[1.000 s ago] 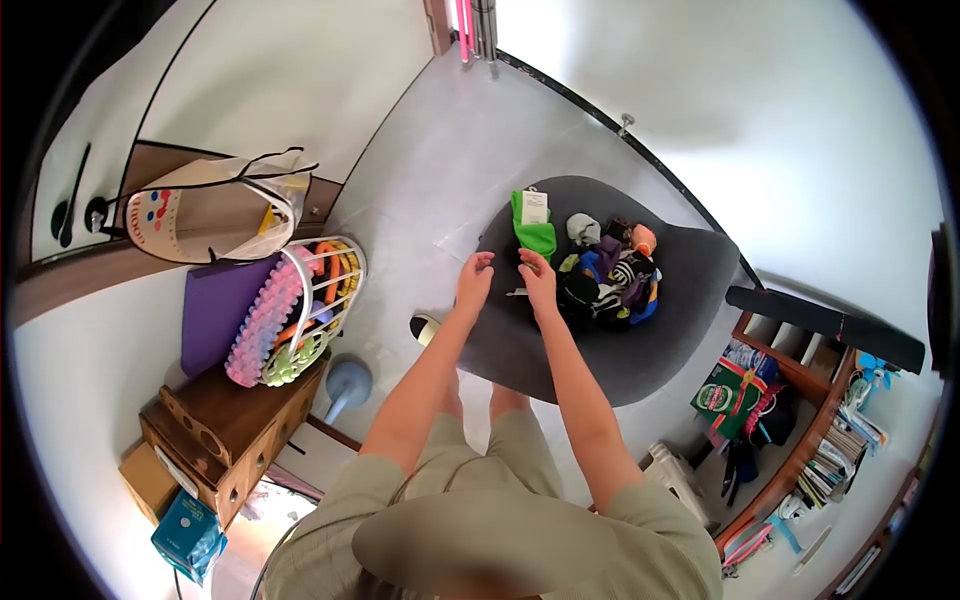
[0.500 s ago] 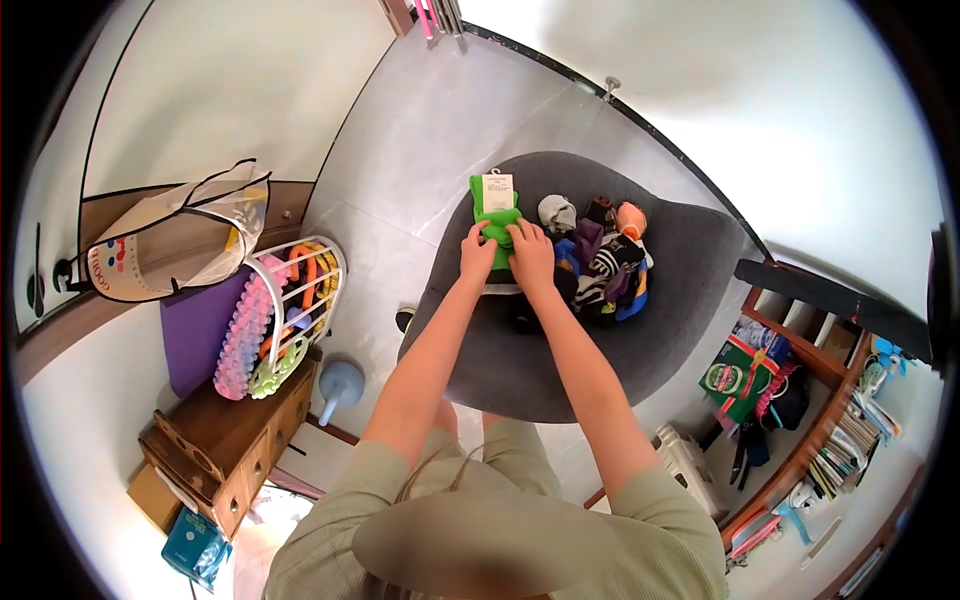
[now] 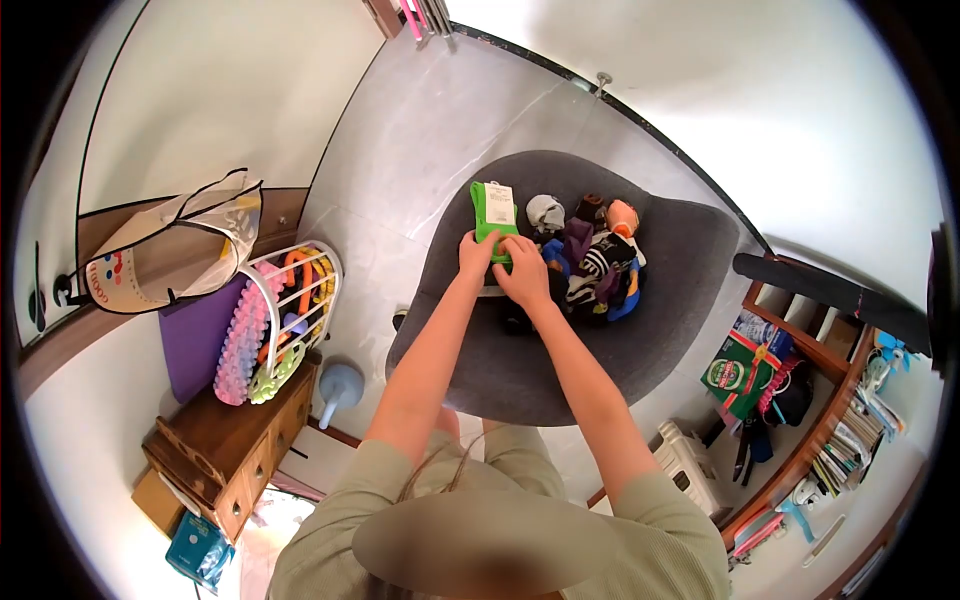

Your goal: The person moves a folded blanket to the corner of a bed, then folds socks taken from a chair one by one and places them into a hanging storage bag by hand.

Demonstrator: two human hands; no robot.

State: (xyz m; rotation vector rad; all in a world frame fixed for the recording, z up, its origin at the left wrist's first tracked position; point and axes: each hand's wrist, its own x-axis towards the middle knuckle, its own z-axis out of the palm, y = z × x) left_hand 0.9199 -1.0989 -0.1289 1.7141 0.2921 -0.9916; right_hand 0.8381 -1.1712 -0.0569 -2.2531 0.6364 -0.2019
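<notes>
A pair of bright green socks (image 3: 482,212) with a white card label (image 3: 499,203) lies on the left part of a grey chair seat (image 3: 680,260). My left hand (image 3: 477,252) grips the near part of the socks from the left side. Fingers curled, my right hand (image 3: 524,270) holds the same part from the right. A little green shows between the hands; the rest of that end is hidden under the fingers. Right of my hands is a pile of rolled socks, among them a grey one (image 3: 546,214), an orange one (image 3: 622,218) and a black-and-white striped one (image 3: 606,256).
To the left, a white rack (image 3: 335,270) with a foam roller (image 3: 245,345) stands on a wooden cabinet (image 3: 215,430), near a clear bag (image 3: 150,265). A pale blue object (image 3: 342,385) is on the floor. Wooden shelves (image 3: 830,440) with books are at the right.
My hands have drawn slightly nearer to me along the green socks, and my right fingers have curled in. The green fold that lay above my fingers is now flat below the label.
</notes>
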